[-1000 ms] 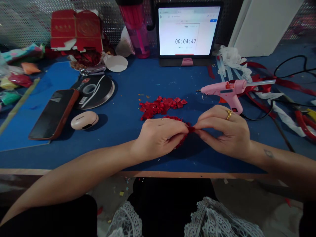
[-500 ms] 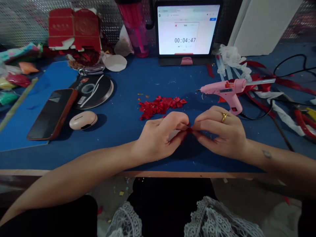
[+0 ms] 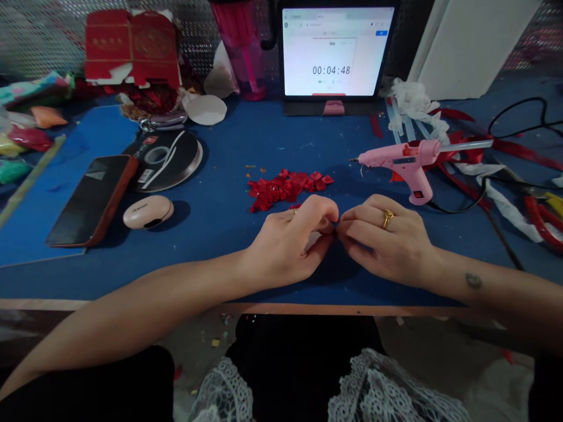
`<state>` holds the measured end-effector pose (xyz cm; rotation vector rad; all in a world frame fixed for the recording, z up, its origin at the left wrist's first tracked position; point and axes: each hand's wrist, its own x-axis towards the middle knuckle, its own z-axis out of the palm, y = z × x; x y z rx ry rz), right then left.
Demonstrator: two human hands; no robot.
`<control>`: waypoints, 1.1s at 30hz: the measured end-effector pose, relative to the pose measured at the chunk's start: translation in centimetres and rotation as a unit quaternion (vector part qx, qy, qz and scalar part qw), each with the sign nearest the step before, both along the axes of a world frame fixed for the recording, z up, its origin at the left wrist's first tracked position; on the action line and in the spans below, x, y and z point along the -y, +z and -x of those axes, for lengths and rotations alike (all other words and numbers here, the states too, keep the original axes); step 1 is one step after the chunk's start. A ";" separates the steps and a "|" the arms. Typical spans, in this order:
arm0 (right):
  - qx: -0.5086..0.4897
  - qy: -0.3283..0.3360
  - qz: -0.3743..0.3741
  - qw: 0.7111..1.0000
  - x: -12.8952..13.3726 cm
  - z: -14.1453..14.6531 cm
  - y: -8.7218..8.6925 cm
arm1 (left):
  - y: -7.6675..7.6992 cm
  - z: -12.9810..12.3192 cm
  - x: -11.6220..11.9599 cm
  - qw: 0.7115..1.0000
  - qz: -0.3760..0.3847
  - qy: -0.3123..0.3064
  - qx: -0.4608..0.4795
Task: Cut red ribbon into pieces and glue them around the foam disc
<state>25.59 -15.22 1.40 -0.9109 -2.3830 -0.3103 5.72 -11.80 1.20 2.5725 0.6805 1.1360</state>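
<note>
My left hand [image 3: 292, 243] and my right hand [image 3: 387, 243] meet above the blue table, thumbs and fingertips pinched closed and nearly touching. A small red ribbon piece is held between them, almost wholly hidden by the fingers. Just beyond my left hand lies a loose pile of shiny red folded ribbon pieces [image 3: 285, 187]. The pink glue gun [image 3: 407, 158] rests on its side beyond my right hand, its nozzle pointing left and a clear glue stick in its back.
A tablet [image 3: 336, 58] showing a timer stands at the back. To the left are a phone [image 3: 92, 202], an earbud case [image 3: 148, 212] and a ribbon spool [image 3: 169, 158]. Red and white ribbon scraps [image 3: 472, 155] and a black cable clutter the right. The table's front edge [image 3: 299, 309] runs below my wrists.
My hands stay pinched together while the right fingers shift slightly left and curl in. The red piece, showing between the fingertips before, is now nearly covered.
</note>
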 end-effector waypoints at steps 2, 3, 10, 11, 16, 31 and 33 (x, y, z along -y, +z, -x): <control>0.014 -0.004 -0.009 1.000 0.1 0.1 0.1 | 0.0 0.0 0.0 1.000 0.002 -0.008 0.001; 0.022 -0.006 -0.016 1.000 0.1 0.1 0.2 | 0.0 0.0 0.0 1.000 0.003 -0.010 0.001; 0.077 -0.010 -0.052 0.996 0.5 0.5 0.8 | -0.1 0.0 0.1 1.000 0.010 -0.001 -0.018; 0.085 -0.013 -0.055 0.995 0.5 0.6 0.8 | -0.1 0.0 0.1 1.000 0.009 0.002 -0.022; 0.114 -0.026 -0.083 0.990 0.6 0.6 0.7 | 0.0 0.0 0.2 1.000 0.007 0.011 -0.029; -0.086 -0.010 0.042 0.995 -0.1 -0.2 0.4 | 0.3 0.0 -0.1 1.000 -0.015 -0.014 -0.005; -0.089 -0.009 0.044 0.995 -0.1 -0.2 0.4 | 0.2 0.0 -0.1 0.999 -0.033 -0.004 -0.009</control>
